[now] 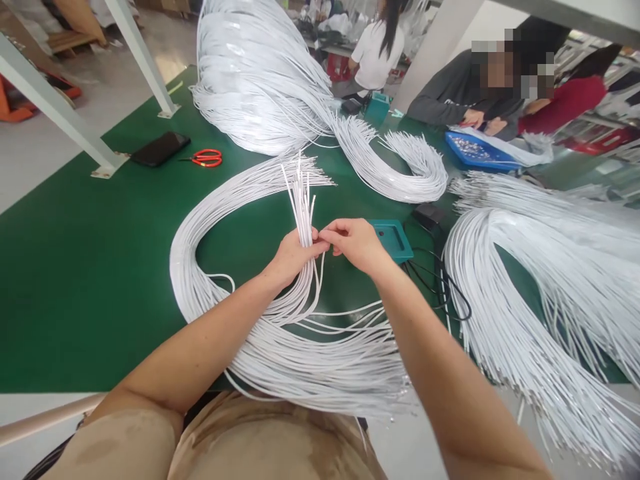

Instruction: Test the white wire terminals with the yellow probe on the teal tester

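On green table (90,280), one red scissors (207,158)

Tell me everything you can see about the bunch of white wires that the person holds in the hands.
The bunch of white wires is a set of thin, flexible, plastic-coated strands. The left hand grips it upright, so the cut ends fan out above the fist. The right hand pinches a strand beside the left thumb. Below the hands, the strands curve down and join a large looped bundle lying on the green table, near the person's lap.
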The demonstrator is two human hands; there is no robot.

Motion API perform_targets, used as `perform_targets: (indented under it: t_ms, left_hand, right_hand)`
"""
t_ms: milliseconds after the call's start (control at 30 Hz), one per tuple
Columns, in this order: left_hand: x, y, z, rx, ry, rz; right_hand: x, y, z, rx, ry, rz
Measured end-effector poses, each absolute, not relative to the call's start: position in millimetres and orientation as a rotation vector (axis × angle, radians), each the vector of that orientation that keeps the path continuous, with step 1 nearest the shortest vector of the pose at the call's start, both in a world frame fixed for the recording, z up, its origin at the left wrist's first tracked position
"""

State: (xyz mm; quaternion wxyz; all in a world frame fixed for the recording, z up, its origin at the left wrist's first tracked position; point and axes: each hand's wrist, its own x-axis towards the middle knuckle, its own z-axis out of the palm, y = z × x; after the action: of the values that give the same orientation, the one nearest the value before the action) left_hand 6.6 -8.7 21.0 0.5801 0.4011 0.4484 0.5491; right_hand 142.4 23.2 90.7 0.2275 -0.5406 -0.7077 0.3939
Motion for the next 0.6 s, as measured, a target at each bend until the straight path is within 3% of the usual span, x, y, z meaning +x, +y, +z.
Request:
perform_targets:
  t_ms: [133,333,600]
  left_hand:
    - [7,-11,22,0.971,1.041,1.348]
    - [6,-14,27,1.055,1.097,1.309]
    - [5,-27,59,1.15,1.098,1.256]
  right_hand:
    - [144,23,109,-1.47,-2.107,1.028]
    - [141,16,94,-1.464,-1.824,1.03]
    - [147,1,94,-1.144,-1.276,1.569]
